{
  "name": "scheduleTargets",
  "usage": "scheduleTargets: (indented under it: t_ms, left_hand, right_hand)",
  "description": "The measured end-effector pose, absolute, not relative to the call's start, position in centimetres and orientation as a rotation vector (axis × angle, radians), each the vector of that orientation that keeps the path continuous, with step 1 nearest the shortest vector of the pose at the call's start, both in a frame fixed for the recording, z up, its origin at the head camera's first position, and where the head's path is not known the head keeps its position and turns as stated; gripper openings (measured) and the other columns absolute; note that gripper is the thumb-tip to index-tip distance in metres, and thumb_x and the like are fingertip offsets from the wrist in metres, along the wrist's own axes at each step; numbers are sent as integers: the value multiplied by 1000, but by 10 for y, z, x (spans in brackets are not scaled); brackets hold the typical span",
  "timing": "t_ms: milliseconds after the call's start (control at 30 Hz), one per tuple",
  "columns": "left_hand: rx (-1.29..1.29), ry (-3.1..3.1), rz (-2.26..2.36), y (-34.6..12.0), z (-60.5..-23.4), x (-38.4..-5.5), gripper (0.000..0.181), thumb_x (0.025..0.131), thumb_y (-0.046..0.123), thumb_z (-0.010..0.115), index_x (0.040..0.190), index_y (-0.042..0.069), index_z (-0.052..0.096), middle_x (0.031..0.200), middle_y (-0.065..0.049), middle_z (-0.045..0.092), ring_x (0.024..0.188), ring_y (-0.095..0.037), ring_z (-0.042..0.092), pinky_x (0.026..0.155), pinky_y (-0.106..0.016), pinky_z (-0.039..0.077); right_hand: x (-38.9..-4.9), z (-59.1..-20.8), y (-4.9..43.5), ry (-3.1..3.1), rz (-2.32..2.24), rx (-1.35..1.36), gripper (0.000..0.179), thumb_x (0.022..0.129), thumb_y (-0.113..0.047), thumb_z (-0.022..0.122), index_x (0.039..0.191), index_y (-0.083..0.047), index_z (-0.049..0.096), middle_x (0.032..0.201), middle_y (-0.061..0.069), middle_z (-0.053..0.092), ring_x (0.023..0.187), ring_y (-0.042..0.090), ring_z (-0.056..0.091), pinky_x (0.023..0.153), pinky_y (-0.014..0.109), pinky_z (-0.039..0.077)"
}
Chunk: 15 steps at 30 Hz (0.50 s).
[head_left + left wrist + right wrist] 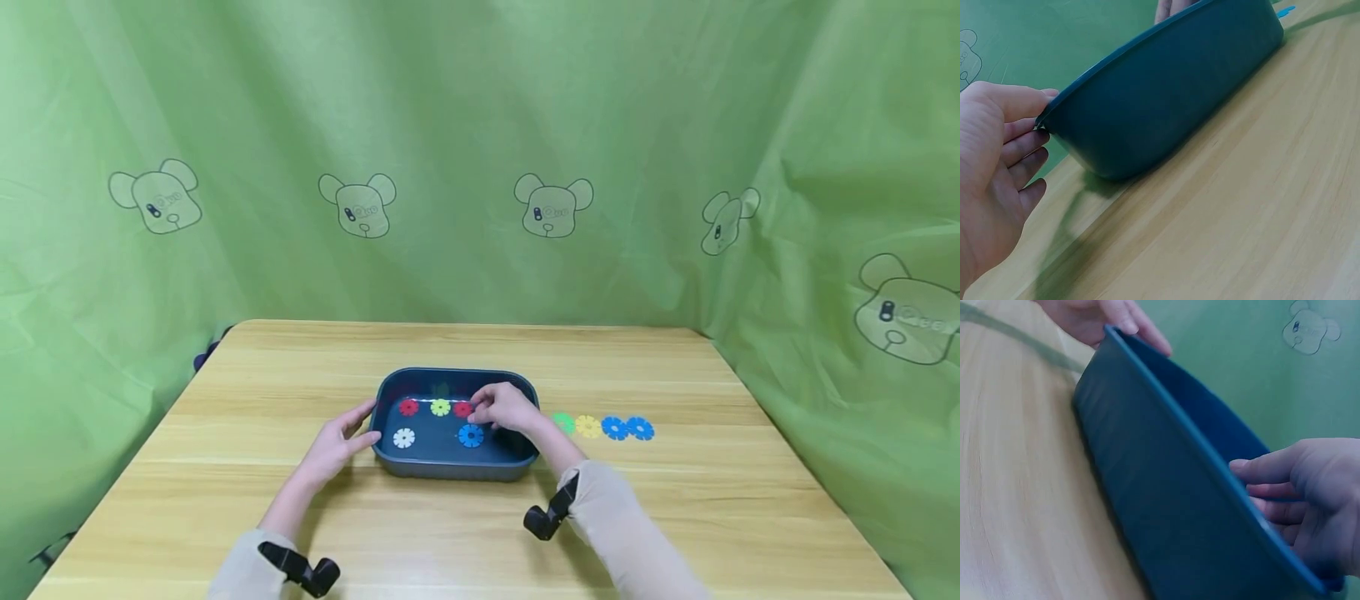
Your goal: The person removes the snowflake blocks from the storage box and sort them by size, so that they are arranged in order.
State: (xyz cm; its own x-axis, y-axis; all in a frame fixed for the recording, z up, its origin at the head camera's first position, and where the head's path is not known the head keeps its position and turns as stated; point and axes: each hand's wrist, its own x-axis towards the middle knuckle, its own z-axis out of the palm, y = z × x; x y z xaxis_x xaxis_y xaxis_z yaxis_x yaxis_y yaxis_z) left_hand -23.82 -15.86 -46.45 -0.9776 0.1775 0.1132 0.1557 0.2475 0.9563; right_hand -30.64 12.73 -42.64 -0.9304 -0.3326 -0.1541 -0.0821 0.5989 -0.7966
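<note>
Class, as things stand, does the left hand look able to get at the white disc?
Probably yes: the left hand is at the tray's left rim, and the white disc lies uncovered just inside. It would likely need to let go of the rim first.

The discs (470,436) are red, yellow, white, blue and green, the basin (453,472) perhaps dark teal.
</note>
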Motion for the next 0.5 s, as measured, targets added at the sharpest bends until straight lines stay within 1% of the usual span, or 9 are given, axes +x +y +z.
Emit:
scheduleTargets:
  t_ms: [133,233,333,500]
  left_hand:
    - [336,2467,1877,-159,-465,-238,56,87,6,62,137,-5,39,142,-23,36,133,-39,26,109,-46,23]
    - [355,2463,1875,-159,-465,-238,57,87,7,62,137,-6,39,142,-24,35,133,-39,26,109,-46,22]
    - [356,2463,1880,-159,-466,-239,57,87,8,62,137,-5,39,142,-24,35,133,-39,26,109,-47,21]
    - [356,2484,1881,-160,-467,-239,56,87,6,62,136,-6,40,141,-24,36,133,-39,26,109,-48,22]
  right_hand:
    - [-306,-436,126,2558,-1158,-341,31,76,-8,75,102,2,63,73,1,56,61,12,51,55,24,48]
    - [-306,-442,126,2571,-1127,-356,31,73,-7,78,99,2,63,69,0,53,58,11,48,52,21,42]
    - [-307,-445,125,2598,-1095,-394,30,71,-6,79,95,1,63,69,1,53,59,12,48,54,21,40]
    - [-307,-447,122,2634,-1008,-465,29,69,-6,80,92,-1,64,75,2,52,68,14,47,60,22,40]
